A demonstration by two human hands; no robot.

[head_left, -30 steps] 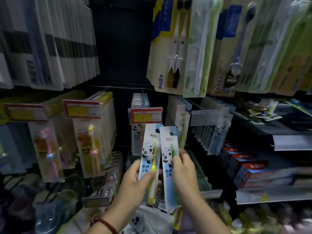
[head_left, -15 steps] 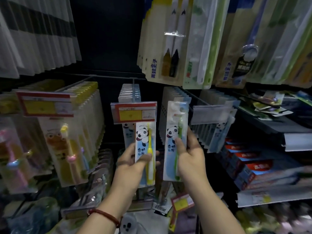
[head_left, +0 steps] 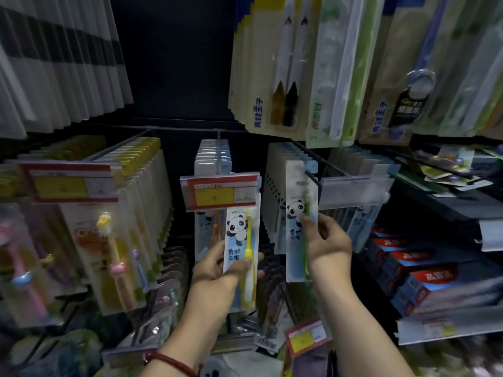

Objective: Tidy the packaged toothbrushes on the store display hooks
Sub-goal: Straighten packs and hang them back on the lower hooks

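Left hand (head_left: 217,270) grips the yellow-brush pack (head_left: 241,257); right hand (head_left: 328,242) pinches the green-brush pack (head_left: 298,221) beside it.

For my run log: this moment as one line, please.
left hand grips yellow-toothbrush panda card pack | right hand holds green-toothbrush panda card pack near wire hook

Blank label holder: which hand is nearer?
Right. Right hand, gripping the green-brush pack, is just below-left of the holder; left hand, holding the yellow-brush pack, is farther left.

Glossy plastic blister on card pkg (head_left: 239,257); metal hook (head_left: 313,178).
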